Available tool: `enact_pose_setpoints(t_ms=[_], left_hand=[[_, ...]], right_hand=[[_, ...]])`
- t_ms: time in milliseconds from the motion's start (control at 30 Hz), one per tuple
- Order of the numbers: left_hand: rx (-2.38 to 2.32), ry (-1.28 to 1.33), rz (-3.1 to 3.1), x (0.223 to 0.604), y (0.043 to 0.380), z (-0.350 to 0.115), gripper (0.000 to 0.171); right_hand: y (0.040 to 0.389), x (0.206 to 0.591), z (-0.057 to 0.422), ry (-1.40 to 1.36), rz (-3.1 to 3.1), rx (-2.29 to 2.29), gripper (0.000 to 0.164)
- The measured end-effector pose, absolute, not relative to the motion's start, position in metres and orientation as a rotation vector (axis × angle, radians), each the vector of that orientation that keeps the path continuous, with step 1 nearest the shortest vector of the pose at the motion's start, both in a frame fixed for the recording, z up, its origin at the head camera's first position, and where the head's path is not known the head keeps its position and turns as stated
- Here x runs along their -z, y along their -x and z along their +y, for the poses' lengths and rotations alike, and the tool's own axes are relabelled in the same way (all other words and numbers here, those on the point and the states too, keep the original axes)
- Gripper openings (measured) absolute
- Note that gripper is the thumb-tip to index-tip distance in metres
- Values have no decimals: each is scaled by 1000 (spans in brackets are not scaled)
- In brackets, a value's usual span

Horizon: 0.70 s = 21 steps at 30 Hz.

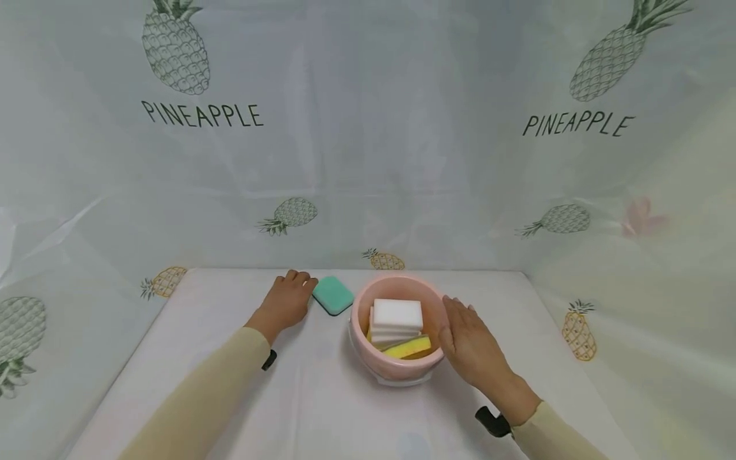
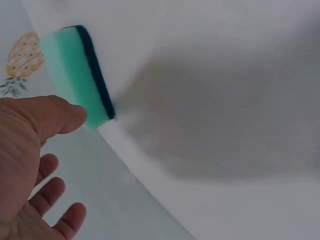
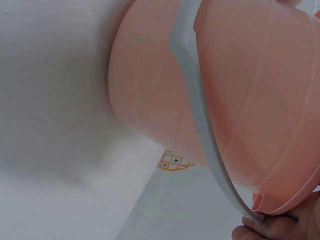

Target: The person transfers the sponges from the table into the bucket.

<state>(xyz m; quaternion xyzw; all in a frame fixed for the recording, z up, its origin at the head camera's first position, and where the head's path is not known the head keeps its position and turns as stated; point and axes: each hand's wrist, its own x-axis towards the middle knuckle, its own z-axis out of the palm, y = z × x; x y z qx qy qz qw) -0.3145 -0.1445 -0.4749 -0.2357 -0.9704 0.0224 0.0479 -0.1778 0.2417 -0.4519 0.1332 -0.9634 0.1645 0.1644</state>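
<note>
A green scouring sponge [image 1: 333, 295] with a dark scrub layer underneath lies on the white table, left of a pink bucket [image 1: 397, 370]. Beside its left edge is my left hand [image 1: 289, 300]; the left wrist view shows the thumb overlapping one end of the sponge [image 2: 75, 75] and the other fingers loosely bent, apart from it. Several white sponge blocks [image 1: 398, 314] are stacked inside the bucket, next to a yellow sponge [image 1: 409, 348]. My right hand [image 1: 474, 345] rests along the bucket's right rim with straight fingers. The bucket's pale handle [image 3: 202, 110] hangs down its side.
A white cover [image 1: 310, 396] lies over the table. Behind and around it hangs a pale sheet [image 1: 391, 128] printed with pineapples. Dark straps [image 1: 493, 421] circle both wrists, below light sleeves.
</note>
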Motion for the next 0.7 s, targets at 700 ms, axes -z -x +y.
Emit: enact_pose_setpoints(t_ms=[700], left_hand=[[-387,838,-3024,489,354,-100,57]], right_hand=[[175,452,237,-336,-2764,-394,54]])
